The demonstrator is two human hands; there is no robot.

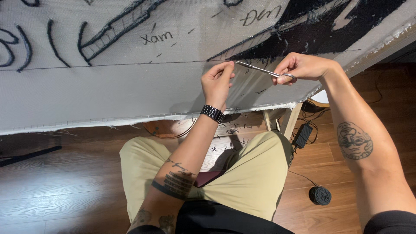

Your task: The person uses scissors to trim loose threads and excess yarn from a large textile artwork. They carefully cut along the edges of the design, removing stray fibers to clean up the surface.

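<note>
Near the cloth's (108,93) lower edge, the right hand (303,67) grips scissors (260,69) whose tips the left hand (218,80) pinches; a slip could nick fingers or cloth.

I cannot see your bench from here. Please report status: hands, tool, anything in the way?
Left hand pinching scissor tips. Right hand shut on scissors. Both at stretched grey cloth. Nothing between them.

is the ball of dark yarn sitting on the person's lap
No, the ball of dark grey yarn lies on the brown wooden floor beside the right leg.
</note>
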